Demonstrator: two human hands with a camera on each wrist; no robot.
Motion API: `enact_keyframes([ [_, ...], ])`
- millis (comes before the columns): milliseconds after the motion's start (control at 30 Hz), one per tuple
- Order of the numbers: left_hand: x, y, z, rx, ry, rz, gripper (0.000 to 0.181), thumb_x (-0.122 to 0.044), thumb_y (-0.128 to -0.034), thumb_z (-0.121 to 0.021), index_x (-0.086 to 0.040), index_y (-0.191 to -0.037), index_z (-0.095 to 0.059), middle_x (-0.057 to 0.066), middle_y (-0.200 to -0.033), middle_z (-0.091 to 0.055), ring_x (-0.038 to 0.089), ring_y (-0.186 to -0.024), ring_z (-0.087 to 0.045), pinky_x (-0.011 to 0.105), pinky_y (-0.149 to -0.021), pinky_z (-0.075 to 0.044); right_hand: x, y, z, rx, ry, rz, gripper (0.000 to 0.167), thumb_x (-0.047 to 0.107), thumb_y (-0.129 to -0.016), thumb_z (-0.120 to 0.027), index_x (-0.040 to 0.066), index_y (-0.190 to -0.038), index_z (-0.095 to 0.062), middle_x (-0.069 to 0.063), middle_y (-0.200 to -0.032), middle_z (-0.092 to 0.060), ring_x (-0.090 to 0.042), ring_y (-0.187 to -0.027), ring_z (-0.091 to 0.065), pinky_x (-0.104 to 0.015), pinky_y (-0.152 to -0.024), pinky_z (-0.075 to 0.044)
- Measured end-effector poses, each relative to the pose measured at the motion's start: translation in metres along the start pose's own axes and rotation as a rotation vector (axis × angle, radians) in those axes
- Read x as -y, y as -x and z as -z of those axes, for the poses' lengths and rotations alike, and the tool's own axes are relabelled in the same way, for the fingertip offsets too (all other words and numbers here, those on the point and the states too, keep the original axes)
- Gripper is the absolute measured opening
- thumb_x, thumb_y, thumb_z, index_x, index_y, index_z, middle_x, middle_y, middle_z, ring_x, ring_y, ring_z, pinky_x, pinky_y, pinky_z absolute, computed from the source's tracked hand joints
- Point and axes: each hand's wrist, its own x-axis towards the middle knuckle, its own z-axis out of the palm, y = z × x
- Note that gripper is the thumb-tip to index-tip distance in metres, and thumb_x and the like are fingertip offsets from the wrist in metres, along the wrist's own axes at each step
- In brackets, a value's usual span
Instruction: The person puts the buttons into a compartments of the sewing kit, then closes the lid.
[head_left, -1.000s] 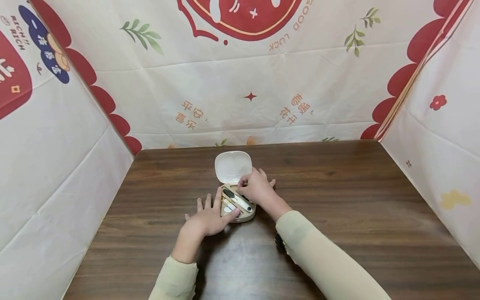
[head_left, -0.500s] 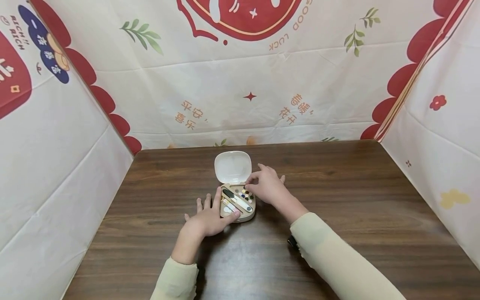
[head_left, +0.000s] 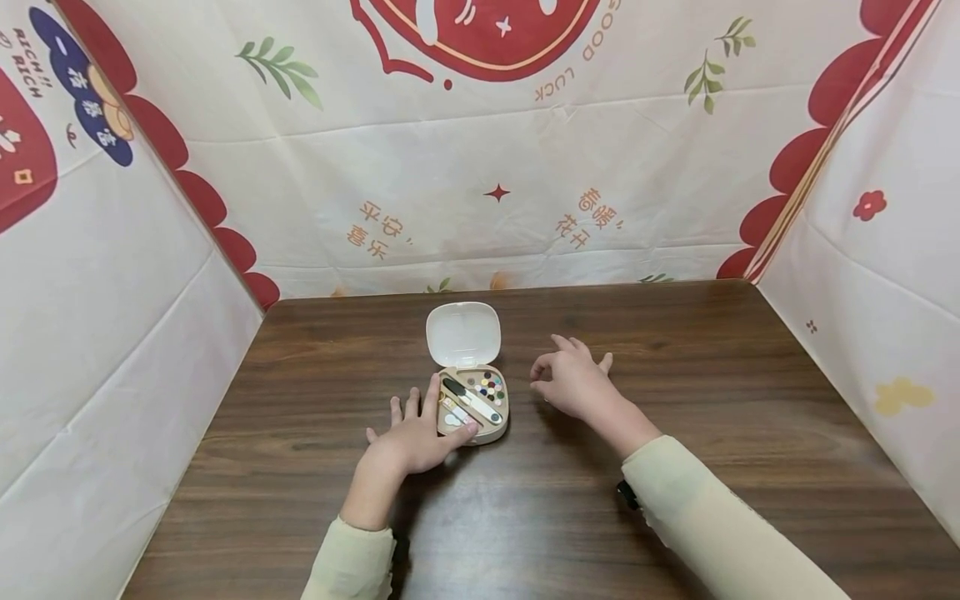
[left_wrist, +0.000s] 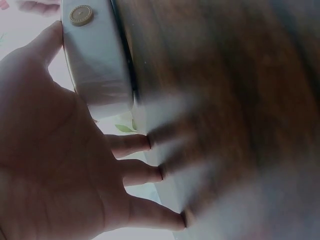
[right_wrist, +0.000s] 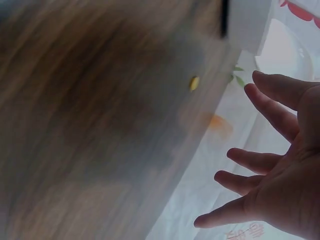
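Observation:
A small sewing box (head_left: 491, 435) stands on the wooden table with its white lid (head_left: 463, 335) raised at the back. Inside, coloured buttons (head_left: 488, 387) fill the right compartment, and a slim black-and-white tool (head_left: 472, 400) lies diagonally. My left hand (head_left: 408, 442) has its fingers spread, with index finger and thumb resting along the box's left and front edges. To the right of the box is my right hand (head_left: 573, 379), thumb and index tips close together with nothing visible between them. A small yellow piece, perhaps a button (right_wrist: 194, 83), appears below it in the right wrist view.
Dark wooden table (head_left: 675, 375) extends on both sides of the box. Printed cloth walls (head_left: 480, 167) enclose it at the back, left and right. A round beige catch (left_wrist: 81, 15) sits on the box's front side.
My right hand has moved right, from over the button compartment to the table beside the box, uncovering the buttons. The left hand stays on the box.

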Motion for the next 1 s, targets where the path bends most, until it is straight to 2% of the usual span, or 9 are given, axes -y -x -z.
enact_keyframes([
  [167,0.0,0.0,0.0,0.003,-0.001,0.0,0.109,-0.086,-0.0935,-0.047,-0.033,-0.173,0.005,0.019,-0.18,-0.012,0.051,-0.165,-0.004,0.093,-0.112,-0.01,-0.006,0.002,-0.003,0.01,0.043,0.001,0.004,0.025,-0.096,-0.078,0.022,-0.095,-0.079,-0.023,-0.171,-0.035,-0.054,-0.16,-0.023,-0.093,-0.112,-0.005],
  [333,-0.001,0.0,0.0,0.009,0.003,0.0,0.109,-0.086,-0.0935,-0.047,-0.034,-0.172,0.006,0.019,-0.18,-0.012,0.05,-0.166,-0.003,0.093,-0.112,-0.009,-0.008,0.004,-0.008,-0.013,0.095,0.015,0.004,0.025,-0.096,-0.078,0.021,-0.094,-0.08,-0.024,-0.17,-0.037,-0.055,-0.16,-0.023,-0.094,-0.111,-0.003],
  [500,0.001,-0.004,-0.002,0.014,0.007,0.009,0.11,-0.087,-0.0927,-0.047,-0.035,-0.172,0.007,0.018,-0.18,-0.01,0.049,-0.166,-0.001,0.092,-0.113,-0.008,-0.014,0.005,-0.013,-0.013,0.139,0.02,0.01,0.022,-0.096,-0.079,0.024,-0.087,-0.077,-0.027,-0.168,-0.038,-0.057,-0.159,-0.022,-0.095,-0.11,-0.002],
  [800,0.001,-0.001,0.0,0.015,0.01,0.006,0.11,-0.088,-0.0921,-0.047,-0.036,-0.172,0.008,0.018,-0.18,-0.01,0.049,-0.166,-0.002,0.092,-0.113,-0.006,-0.02,0.007,-0.017,-0.011,0.147,0.018,0.008,0.023,-0.096,-0.078,0.023,-0.089,-0.078,-0.027,-0.167,-0.04,-0.056,-0.158,-0.025,-0.095,-0.11,-0.002],
  [833,0.003,-0.004,-0.002,0.01,0.014,-0.001,0.111,-0.091,-0.0904,-0.045,-0.037,-0.172,0.008,0.02,-0.18,-0.01,0.051,-0.165,-0.002,0.093,-0.113,-0.006,-0.02,0.007,-0.017,-0.012,0.145,0.018,0.007,0.023,-0.097,-0.078,0.023,-0.089,-0.078,-0.027,-0.167,-0.04,-0.056,-0.158,-0.025,-0.095,-0.11,-0.002],
  [1000,0.004,-0.005,-0.002,0.007,0.022,0.001,0.116,-0.097,-0.0852,-0.043,-0.04,-0.171,0.009,0.02,-0.18,-0.011,0.051,-0.165,-0.003,0.094,-0.112,-0.005,-0.02,0.007,-0.017,-0.003,0.139,0.018,0.011,0.021,-0.097,-0.077,0.022,-0.086,-0.077,-0.027,-0.167,-0.04,-0.056,-0.158,-0.025,-0.094,-0.111,-0.002],
])
